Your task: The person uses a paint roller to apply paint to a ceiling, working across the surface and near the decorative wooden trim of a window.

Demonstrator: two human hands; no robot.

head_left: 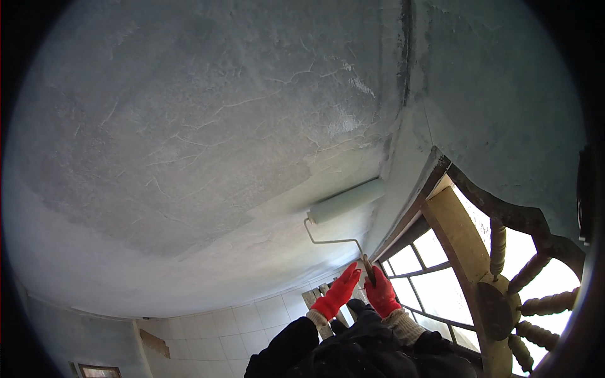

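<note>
A paint roller [348,202] with a pale, thick sleeve lies against the grey wall [208,138], close to the corner. Its bent wire frame runs down to a brown handle [369,269]. My right hand [381,296], in a red glove, is closed round that handle. Just left of it, my left hand [339,295], gloved in red too, is raised with its fingers stretched out and nothing in them. The wall has fine cracks, and a paler, smoother band runs below the darker patch.
To the right, a window [435,286] with dark bars lets in bright light. Beside it stands a wooden wheel-like piece [463,230] with turned spokes. White tiles [252,318] line the lower wall, and weathered wooden slats [313,297] show behind my left hand.
</note>
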